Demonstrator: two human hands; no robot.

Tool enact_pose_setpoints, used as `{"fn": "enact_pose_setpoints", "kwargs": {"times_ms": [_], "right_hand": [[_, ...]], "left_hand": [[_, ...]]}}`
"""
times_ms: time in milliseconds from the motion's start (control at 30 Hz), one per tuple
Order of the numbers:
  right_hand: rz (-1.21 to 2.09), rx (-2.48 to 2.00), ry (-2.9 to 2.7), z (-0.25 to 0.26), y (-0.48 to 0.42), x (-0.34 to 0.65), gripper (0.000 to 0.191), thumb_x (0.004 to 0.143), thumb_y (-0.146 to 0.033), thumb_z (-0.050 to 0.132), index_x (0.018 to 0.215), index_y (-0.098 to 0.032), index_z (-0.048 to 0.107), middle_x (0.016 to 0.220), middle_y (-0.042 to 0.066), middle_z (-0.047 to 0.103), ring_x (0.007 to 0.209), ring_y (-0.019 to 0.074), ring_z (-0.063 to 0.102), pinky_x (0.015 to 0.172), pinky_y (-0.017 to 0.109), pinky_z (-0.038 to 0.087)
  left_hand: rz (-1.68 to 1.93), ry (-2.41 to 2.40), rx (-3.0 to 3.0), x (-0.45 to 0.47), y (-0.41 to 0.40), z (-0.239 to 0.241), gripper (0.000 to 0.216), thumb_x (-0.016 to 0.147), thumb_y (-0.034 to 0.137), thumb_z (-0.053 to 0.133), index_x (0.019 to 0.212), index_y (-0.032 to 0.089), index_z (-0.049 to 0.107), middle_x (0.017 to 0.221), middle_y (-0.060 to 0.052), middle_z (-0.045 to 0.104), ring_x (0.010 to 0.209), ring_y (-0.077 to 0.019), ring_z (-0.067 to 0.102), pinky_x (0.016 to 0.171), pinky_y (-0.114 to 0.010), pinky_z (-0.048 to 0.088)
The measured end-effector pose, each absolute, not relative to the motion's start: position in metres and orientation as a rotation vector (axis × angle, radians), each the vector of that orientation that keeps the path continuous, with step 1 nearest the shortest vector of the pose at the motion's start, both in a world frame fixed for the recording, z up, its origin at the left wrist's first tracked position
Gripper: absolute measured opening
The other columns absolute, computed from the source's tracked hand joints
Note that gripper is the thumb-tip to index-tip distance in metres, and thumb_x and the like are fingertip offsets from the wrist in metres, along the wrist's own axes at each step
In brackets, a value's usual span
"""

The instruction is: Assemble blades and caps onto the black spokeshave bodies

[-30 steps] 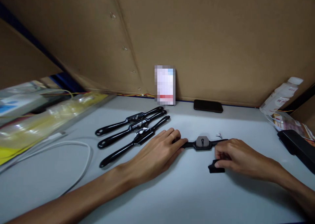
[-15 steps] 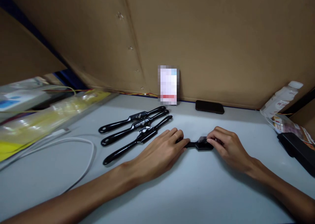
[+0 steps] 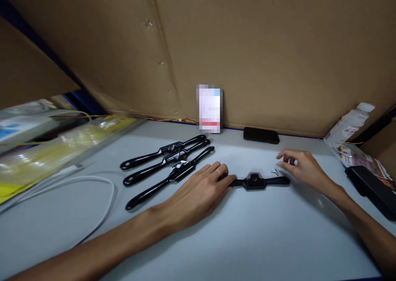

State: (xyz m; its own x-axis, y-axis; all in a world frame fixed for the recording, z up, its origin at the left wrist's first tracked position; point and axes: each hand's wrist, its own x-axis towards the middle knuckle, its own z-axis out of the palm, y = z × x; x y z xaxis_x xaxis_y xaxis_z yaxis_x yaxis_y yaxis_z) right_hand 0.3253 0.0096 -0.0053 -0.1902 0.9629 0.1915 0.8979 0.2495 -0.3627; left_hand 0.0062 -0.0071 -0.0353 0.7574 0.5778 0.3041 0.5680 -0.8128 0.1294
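My left hand (image 3: 213,180) is closed around the left handle of a black spokeshave (image 3: 255,184) lying on the table. The metal blade (image 3: 254,176) shows at the middle of its body, with a small round hole in view. Its right handle lies free. Just beyond that handle are small silver screws (image 3: 274,171), close under the fingertips of my right hand (image 3: 298,164). The fingers of my right hand are curved and apart, with nothing visible between them. Left of my left hand, three more black spokeshaves (image 3: 157,189) lie side by side at a slant.
A pixelated upright card or screen (image 3: 209,110) leans on the brown back panel (image 3: 278,58). A dark phone (image 3: 261,135) lies nearby. On the right are a plastic bottle (image 3: 349,124) and a black object (image 3: 369,190). A white cable (image 3: 113,190) and yellow plastic packaging (image 3: 62,149) occupy the left.
My right hand has moved off the spokeshave's body, to the right and back. The blade and right handle are uncovered, and small screws now show on the table. My left hand keeps its hold.
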Motion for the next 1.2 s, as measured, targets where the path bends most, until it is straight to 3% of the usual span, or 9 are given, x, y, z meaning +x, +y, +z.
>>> {"fn": "enact_pose_setpoints", "kwargs": {"times_ms": [100,267,400,500,767,1200], "right_hand": [[0.380,-1.699,-2.217,-0.011,0.009,0.319,0.015,0.089,-0.035,0.065,0.097,-0.023,0.071,0.082,0.001,0.071,0.070,0.0175,0.061,0.064,0.029,0.040],[0.404,-1.595,-2.287,-0.015,0.004,0.307,0.010,0.088,-0.018,0.063,0.079,-0.020,0.067,0.079,0.001,0.068,0.070,0.0163,0.060,0.066,0.028,0.040],[0.354,-1.590,-2.267,-0.015,0.003,0.308,0.011,0.091,-0.016,0.061,0.093,-0.019,0.071,0.081,0.003,0.069,0.070,0.0177,0.060,0.067,0.031,0.042],[0.294,-1.548,-2.247,-0.012,0.003,0.308,0.020,0.095,-0.017,0.055,0.102,-0.018,0.074,0.088,0.006,0.069,0.077,0.0193,0.062,0.072,0.033,0.044],[0.460,-1.265,-2.069,-0.010,-0.020,0.271,0.018,0.097,-0.022,0.058,0.088,-0.021,0.073,0.088,0.005,0.070,0.082,0.0198,0.065,0.075,0.035,0.050],[0.325,-1.078,-2.209,-0.014,-0.029,0.260,0.019,0.099,-0.018,0.053,0.087,-0.020,0.068,0.081,0.004,0.068,0.080,0.0195,0.059,0.073,0.035,0.047]], "left_hand": [[0.531,0.956,2.906,0.007,-0.007,-0.034,0.026,0.103,0.017,0.046,0.119,0.016,0.067,0.099,-0.009,0.060,0.086,-0.0232,0.054,0.076,-0.039,0.050],[0.530,0.945,2.917,0.007,-0.007,-0.035,0.027,0.103,0.017,0.044,0.119,0.015,0.067,0.100,-0.010,0.060,0.087,-0.0233,0.054,0.075,-0.039,0.049],[0.519,0.929,2.944,0.006,-0.006,-0.035,0.030,0.101,0.012,0.043,0.118,0.014,0.067,0.100,-0.011,0.061,0.088,-0.0240,0.054,0.075,-0.039,0.049],[0.480,0.910,2.991,0.006,-0.006,-0.034,0.041,0.097,0.005,0.042,0.131,0.014,0.063,0.101,-0.011,0.061,0.089,-0.0243,0.055,0.075,-0.039,0.050],[0.514,0.870,3.021,0.006,-0.006,-0.034,0.052,0.091,-0.001,0.044,0.138,0.018,0.059,0.100,-0.009,0.062,0.087,-0.0229,0.057,0.076,-0.037,0.052],[0.512,0.838,3.058,0.009,-0.012,-0.035,0.055,0.087,-0.003,0.051,0.138,0.017,0.059,0.099,-0.009,0.062,0.087,-0.0233,0.057,0.076,-0.037,0.050]]}}
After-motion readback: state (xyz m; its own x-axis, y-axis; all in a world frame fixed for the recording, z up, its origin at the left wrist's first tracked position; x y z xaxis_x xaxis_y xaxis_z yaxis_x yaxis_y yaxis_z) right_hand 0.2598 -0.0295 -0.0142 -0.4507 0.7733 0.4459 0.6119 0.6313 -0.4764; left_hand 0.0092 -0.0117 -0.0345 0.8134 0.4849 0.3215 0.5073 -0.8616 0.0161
